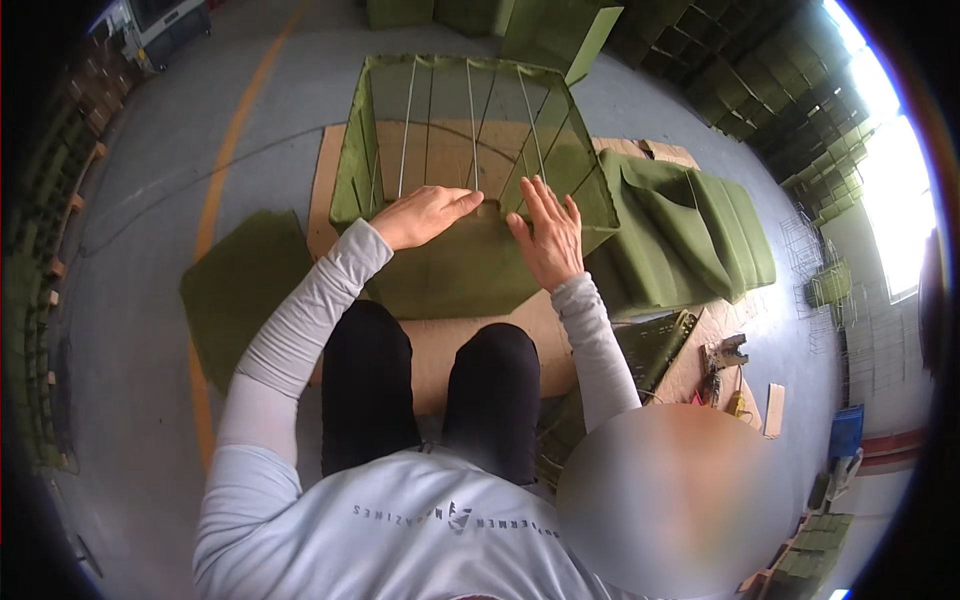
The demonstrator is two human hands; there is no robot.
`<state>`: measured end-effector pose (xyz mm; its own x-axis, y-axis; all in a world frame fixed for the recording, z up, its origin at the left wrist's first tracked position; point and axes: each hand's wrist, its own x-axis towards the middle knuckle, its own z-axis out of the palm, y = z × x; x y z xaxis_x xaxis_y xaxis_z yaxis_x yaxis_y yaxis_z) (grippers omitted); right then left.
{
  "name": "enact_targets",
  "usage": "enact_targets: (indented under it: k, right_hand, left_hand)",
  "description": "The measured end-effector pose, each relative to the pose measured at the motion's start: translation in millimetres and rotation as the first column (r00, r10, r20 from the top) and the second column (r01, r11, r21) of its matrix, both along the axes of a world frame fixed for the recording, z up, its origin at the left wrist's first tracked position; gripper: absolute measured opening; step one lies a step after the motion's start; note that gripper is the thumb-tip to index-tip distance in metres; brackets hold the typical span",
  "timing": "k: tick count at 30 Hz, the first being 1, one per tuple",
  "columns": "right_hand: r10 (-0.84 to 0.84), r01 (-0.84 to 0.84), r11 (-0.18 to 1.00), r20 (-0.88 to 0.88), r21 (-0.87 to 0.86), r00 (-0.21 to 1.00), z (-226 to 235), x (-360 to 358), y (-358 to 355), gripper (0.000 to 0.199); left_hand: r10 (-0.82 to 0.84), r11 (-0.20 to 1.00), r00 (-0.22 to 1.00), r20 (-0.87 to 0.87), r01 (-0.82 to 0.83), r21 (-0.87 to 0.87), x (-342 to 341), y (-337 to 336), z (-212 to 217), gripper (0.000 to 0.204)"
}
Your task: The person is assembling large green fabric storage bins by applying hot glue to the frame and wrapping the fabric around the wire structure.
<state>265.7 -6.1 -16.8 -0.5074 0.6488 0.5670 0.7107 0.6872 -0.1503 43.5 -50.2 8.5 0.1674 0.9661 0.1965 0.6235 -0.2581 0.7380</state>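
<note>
In front of my knees stands an open-topped green box (440, 285), its thin fabric walls stretched over a wire frame. Several straight metal wires (473, 115) run across its top from the far rim toward me. My left hand (425, 216) lies over the near rim, fingers stretched out to the right and nothing visible in them. Beside it, my right hand (550, 235) is spread at the near right of the rim, palm down, fingers apart and pointing away. My fingers partly cover the near rim, so contact there is hard to make out.
Cardboard (450, 375) lies under the box. Folded green fabric covers (680, 235) are piled at the right, and a green piece (245, 295) lies at the left. Tools (722, 365) rest on a board at the lower right. Green stacks (770, 90) line the far right.
</note>
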Motion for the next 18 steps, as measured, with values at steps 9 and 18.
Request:
enact_targets:
  k: [9,18]
  right_hand:
    - [-0.137,0.041,0.975,-0.444,-0.22,0.885,-70,97,-89,0.008]
    - [-0.561,0.234,0.702,-0.319,-0.672,0.764,-197,148,-227,0.013]
  left_hand:
    - [0.134,0.957,0.991,0.019,-0.134,0.257,33,-57,-13,0.035]
    - [-0.271,0.938,0.942,-0.2,0.305,0.166,80,-74,-67,0.019]
